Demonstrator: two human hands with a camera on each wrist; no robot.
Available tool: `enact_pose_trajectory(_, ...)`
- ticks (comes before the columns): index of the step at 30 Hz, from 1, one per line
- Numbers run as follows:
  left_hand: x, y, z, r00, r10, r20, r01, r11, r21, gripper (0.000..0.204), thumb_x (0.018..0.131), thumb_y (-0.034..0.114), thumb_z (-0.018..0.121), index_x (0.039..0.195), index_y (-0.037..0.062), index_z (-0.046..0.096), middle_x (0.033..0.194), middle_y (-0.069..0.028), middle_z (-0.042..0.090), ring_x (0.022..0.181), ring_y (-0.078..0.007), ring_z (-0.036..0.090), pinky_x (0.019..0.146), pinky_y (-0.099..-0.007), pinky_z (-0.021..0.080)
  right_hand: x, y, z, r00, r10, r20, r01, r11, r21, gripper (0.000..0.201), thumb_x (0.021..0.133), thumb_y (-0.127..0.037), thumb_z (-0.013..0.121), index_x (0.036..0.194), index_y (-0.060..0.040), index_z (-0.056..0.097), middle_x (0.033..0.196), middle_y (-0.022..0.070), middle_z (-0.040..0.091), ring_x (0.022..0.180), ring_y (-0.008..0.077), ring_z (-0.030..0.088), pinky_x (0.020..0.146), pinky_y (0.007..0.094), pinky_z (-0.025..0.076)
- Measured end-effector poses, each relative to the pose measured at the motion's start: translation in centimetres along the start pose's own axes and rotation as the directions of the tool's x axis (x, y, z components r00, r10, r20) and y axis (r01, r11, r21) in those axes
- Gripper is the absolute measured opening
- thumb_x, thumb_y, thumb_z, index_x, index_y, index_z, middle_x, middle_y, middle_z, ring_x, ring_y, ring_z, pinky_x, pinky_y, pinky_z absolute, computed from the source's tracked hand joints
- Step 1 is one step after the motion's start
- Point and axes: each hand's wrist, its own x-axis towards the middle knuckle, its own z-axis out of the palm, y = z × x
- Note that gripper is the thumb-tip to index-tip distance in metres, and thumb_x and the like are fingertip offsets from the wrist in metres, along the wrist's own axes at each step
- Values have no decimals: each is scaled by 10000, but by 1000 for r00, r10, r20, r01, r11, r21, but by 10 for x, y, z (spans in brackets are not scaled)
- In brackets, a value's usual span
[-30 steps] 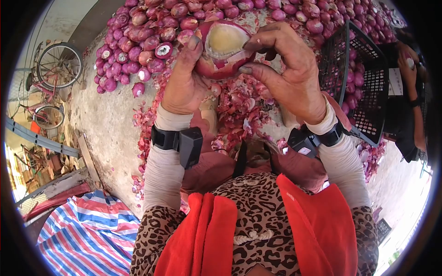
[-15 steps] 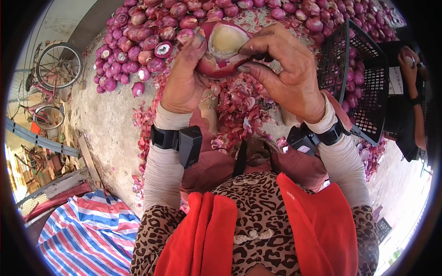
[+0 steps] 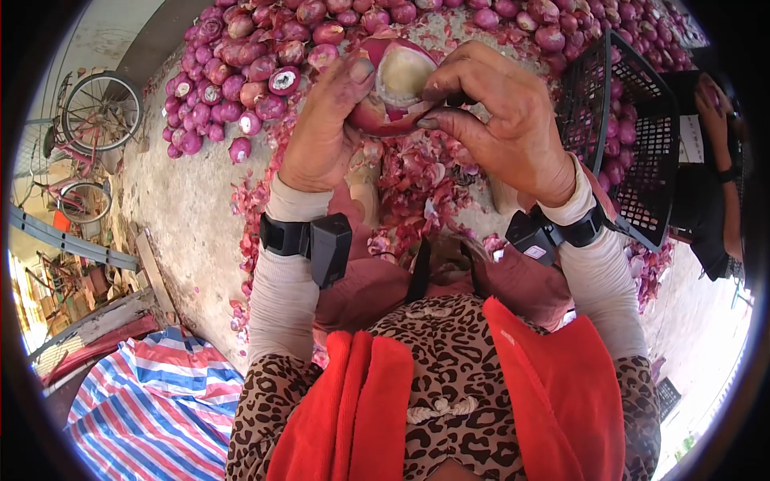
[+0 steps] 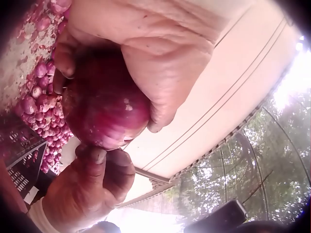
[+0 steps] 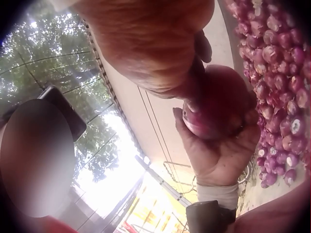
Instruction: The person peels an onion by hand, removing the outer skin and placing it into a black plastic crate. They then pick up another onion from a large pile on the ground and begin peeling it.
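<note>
Up at chest height in the head view, a big red onion (image 3: 391,86) sits between both hands, its cut pale face turned toward the camera. The left hand (image 3: 321,128) cups it from the left, fingers curled round its side and the thumb laid up along its upper edge. The right hand (image 3: 505,120) comes in from the right with thumb and forefinger pinching at the onion's rim, where the purple skin meets the pale flesh. Beneath the hands lies a heap of loose onion peels (image 3: 417,184) on the concrete floor (image 3: 184,216); beyond them spreads a pile of red onions (image 3: 241,72), and a black plastic crate (image 3: 634,136) stands tilted at the right. A bicycle (image 3: 96,120) leans at the far left and a striped tarp (image 3: 152,401) covers the lower left corner

From the left wrist view, the left hand (image 4: 146,53) wraps the onion (image 4: 104,104) from above, fingers bent round its purple skin, while the right hand (image 4: 87,194) touches it from below with a thumb tip

Seen from the right wrist, the right hand (image 5: 155,43) pinches the onion (image 5: 218,104) from above and the left hand (image 5: 218,155) cradles it underneath, with the onion pile (image 5: 277,73) at the right edge
</note>
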Motion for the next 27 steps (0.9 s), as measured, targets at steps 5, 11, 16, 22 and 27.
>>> enact_pose_trajectory(5,1,-2,-8,999,-23,23,22,998,51,428,956,226,530,1323,28,434,1147,-56,602,963,-122,646,703,-225,566,0,1,-1,1000,12,13,-12,1000,13,272,664,41,725,889,-12,582,830,117,562,777,315,610,649,355,495)
enact_pose_trajectory(11,1,5,5,994,2,109,0,1000,-13,468,978,275,511,1364,31,409,1214,-83,578,1072,-171,613,868,-306,544,-1,2,1,1000,10,-23,-10,1000,14,273,661,28,737,883,-15,584,819,113,564,774,310,607,650,358,491)
enact_pose_trajectory(16,1,2,-1,993,-8,114,11,1000,-24,467,985,284,505,1359,21,410,1246,-91,567,1128,-192,584,944,-340,508,0,1,2,997,-43,-62,40,998,-51,272,662,18,744,881,-23,590,820,110,564,773,310,601,653,356,488)
enact_pose_trajectory(22,1,3,-3,997,-2,81,5,1000,-30,470,985,285,506,1360,21,407,1285,-96,547,1165,-195,562,974,-350,490,-1,1,4,995,-34,-93,29,998,-63,275,662,20,745,884,-29,590,826,108,562,768,309,599,651,354,489)
enact_pose_trajectory(27,0,6,1,995,4,104,0,999,-37,470,984,292,507,1357,22,414,1255,-94,565,1143,-194,575,961,-351,500,-1,-1,5,996,-26,-90,23,999,-41,283,660,42,737,896,-28,598,831,104,557,765,305,601,643,345,487)
